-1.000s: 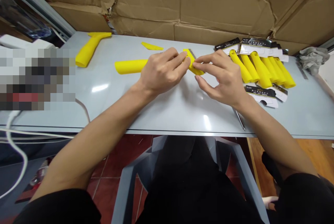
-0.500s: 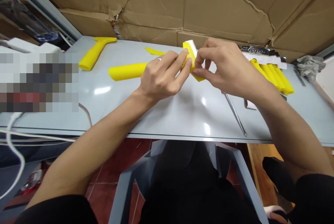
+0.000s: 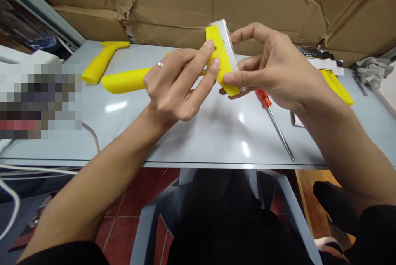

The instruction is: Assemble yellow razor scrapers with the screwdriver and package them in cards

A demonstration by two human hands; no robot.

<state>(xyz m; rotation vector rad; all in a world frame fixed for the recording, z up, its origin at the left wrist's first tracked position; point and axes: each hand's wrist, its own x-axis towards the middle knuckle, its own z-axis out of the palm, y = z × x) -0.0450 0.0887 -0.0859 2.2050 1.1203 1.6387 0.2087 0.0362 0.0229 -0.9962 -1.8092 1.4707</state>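
My left hand (image 3: 179, 81) is closed around a yellow scraper (image 3: 125, 80), with two fingertips pressed on the flat of its head. Along the right edge of that head runs a pale silvery blade strip (image 3: 228, 40). My right hand (image 3: 272, 65) pinches the lower corner of the head and strip between thumb and fingers, its index finger raised near the strip. The scraper is held above the table, its handle pointing left. Below my right hand lies a screwdriver (image 3: 280, 131) with an orange-red handle, partly hidden by that hand.
Another yellow scraper piece (image 3: 102, 63) lies at the back left of the grey table (image 3: 198, 145). More yellow handles (image 3: 338, 87) with black packaging lie at the right, near a crumpled grey cloth (image 3: 374, 71). Cardboard (image 3: 182, 5) lines the back; a white cable (image 3: 14, 199) hangs at left.
The scraper has been lifted and brought closer, showing more of the silvery strip. My right hand has shifted its fingers onto the head's lower end, and more of the screwdriver shows.
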